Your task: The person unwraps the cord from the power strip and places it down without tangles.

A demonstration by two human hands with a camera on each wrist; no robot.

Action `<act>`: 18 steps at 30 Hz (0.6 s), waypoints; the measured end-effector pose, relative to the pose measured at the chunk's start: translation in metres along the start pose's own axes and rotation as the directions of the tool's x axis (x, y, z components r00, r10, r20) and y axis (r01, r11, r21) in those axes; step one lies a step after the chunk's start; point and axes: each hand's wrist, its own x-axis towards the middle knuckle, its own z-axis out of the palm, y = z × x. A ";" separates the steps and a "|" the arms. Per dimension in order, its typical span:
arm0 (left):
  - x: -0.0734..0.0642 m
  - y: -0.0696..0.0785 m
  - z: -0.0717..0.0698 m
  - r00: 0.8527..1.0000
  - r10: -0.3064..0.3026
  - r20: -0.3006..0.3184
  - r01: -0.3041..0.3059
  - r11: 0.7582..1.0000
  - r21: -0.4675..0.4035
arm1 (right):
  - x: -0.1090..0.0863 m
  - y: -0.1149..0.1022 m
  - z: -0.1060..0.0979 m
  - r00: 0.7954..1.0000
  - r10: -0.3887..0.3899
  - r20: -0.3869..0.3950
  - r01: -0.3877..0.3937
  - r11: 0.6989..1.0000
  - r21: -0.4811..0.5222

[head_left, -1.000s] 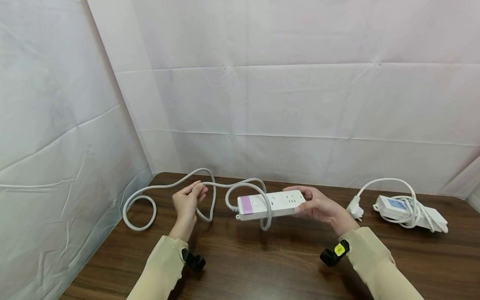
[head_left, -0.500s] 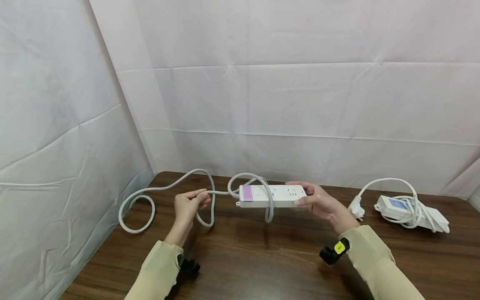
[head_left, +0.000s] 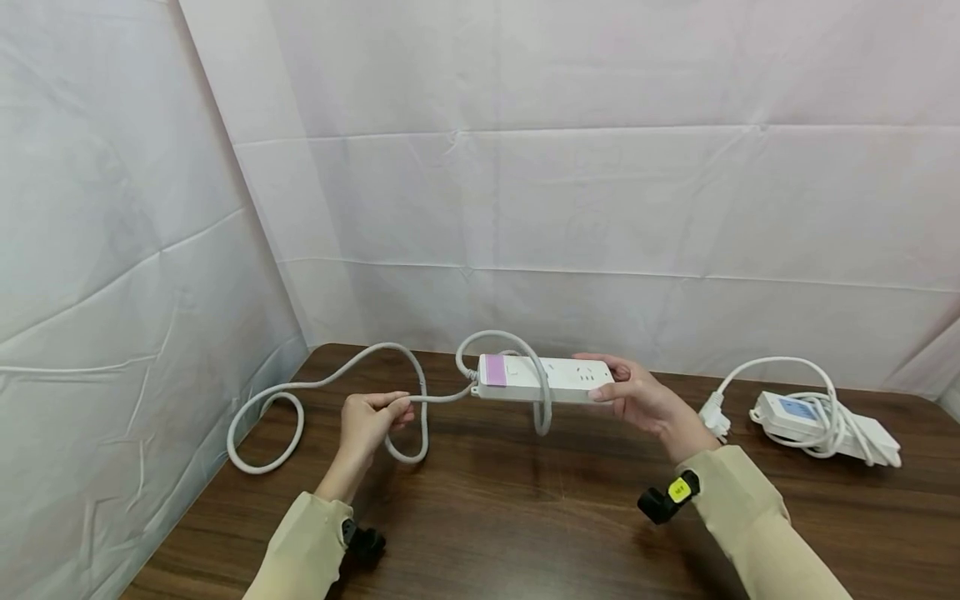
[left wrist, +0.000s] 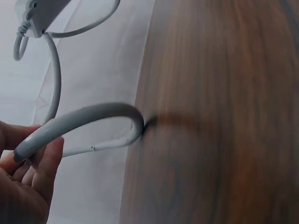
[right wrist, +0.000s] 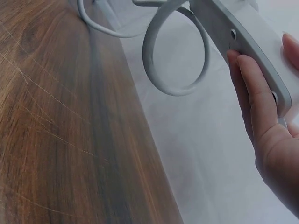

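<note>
My right hand (head_left: 641, 400) grips the right end of a white power strip (head_left: 517, 385) with a purple panel, holding it above the table. In the right wrist view, fingers lie along the grey underside of the strip (right wrist: 217, 21). A grey cord (head_left: 450, 398) leaves the strip's left end and passes once around its body in a loose loop. To the left, my left hand (head_left: 365, 425) pinches this cord between thumb and fingers. The left wrist view shows the cord (left wrist: 88, 117) bending away from the pinch. More cord hangs and curls left of that hand; its far end is hidden.
A second white power strip (head_left: 862, 433), wrapped in its own cord, lies at the right of the brown wooden table (head_left: 525, 517). Its plug (head_left: 714, 418) rests just left of it. White cloth (head_left: 585, 208) hangs behind the table and along its left side.
The power strip has risen slightly in the right hand. My left hand has moved down and a little left with the cord, which runs lower to the strip; the loop on top stands higher.
</note>
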 end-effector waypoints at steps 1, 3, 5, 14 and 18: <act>0.000 0.000 -0.001 1.000 0.003 0.011 -0.003 1.000 0.020 | 0.000 -0.001 0.001 1.000 0.002 -0.016 -0.002 1.000 0.001; 0.000 -0.001 -0.002 0.999 0.008 0.039 -0.011 0.998 0.061 | 0.000 -0.001 0.002 0.999 0.006 -0.047 -0.006 1.000 0.008; -0.001 -0.003 -0.005 0.997 0.020 0.076 -0.027 0.995 0.097 | 0.001 0.000 0.004 0.997 0.012 -0.079 -0.011 1.000 0.010; -0.006 -0.001 -0.021 0.928 -0.042 0.371 -0.053 0.968 0.245 | 0.004 0.001 0.008 0.978 0.036 -0.205 -0.035 0.999 0.006; -0.006 -0.004 -0.027 0.876 -0.067 0.477 -0.079 0.957 0.280 | 0.007 0.002 0.010 0.968 0.038 -0.248 -0.044 0.999 -0.020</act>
